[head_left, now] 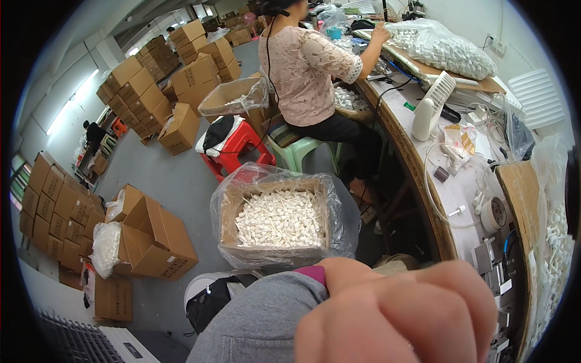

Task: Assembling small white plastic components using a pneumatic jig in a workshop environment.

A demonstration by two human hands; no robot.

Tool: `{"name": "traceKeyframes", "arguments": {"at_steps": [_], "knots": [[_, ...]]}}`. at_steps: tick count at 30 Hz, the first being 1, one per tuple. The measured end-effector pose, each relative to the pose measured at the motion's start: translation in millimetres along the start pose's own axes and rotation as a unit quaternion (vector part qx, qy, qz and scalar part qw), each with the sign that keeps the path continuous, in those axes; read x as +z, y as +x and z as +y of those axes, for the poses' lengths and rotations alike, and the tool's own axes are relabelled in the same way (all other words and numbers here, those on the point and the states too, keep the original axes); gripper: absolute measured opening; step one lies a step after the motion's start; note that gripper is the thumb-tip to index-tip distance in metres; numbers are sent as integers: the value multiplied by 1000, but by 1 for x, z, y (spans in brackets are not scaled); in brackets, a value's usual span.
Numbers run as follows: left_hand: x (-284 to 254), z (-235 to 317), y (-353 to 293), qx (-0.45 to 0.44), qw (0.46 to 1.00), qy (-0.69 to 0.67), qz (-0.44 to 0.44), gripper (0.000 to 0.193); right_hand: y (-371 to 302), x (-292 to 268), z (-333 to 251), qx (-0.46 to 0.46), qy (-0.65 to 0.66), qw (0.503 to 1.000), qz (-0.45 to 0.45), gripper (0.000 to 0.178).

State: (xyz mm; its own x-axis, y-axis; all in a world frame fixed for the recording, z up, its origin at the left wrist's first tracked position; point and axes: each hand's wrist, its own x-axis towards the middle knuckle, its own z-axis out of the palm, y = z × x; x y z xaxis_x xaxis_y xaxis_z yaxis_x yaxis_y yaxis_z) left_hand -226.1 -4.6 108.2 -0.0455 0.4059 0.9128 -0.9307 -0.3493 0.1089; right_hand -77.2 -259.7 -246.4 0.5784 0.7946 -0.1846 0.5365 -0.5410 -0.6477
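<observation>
Head view, left to right. Stacked brown cartons point(57, 212) line the left wall above a grey floor point(181, 175). At centre, an open cardboard box point(279, 219) lined with clear plastic is heaped with small white plastic parts point(278, 218); its long axis runs roughly left–right. The box lies just up-frame of the one hand point(393, 317) in view — a blurred mass of curled fingers very close to the lens, with a grey sleeve point(266, 320) to its left. Which hand it is cannot be told, nor whether it grips anything; no second hand shows. Behind the box stand a red stool point(239, 148) and a seated co-worker in a pink lace top point(305, 66). Right — a long curved workbench point(417, 151) carrying a small white fan point(431, 106), tubing and a clear bag of white parts point(442, 45).
</observation>
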Motion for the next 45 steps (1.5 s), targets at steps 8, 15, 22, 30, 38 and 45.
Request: {"name": "traceKeyframes", "arguments": {"at_steps": [8,15,22,30,38,45], "knots": [[-2,-12,-5,7,999,-27,-32,16,-2,20,44,-2,14,1000,24,34],[-7,2,-7,59,998,24,-28,13,3,10,18,-42,27,999,8,33],[-10,-3,-7,105,992,64,-32,9,5,9,21,-67,43,997,-1,31],[5,-9,-2,195,969,128,78,5,2,6,20,-93,52,994,-4,30],[-26,-2,-8,239,954,153,-98,4,11,19,5,-111,82,990,2,28],[-6,-17,-10,-23,993,-61,95,10,5,8,-8,34,71,991,105,27]]}}
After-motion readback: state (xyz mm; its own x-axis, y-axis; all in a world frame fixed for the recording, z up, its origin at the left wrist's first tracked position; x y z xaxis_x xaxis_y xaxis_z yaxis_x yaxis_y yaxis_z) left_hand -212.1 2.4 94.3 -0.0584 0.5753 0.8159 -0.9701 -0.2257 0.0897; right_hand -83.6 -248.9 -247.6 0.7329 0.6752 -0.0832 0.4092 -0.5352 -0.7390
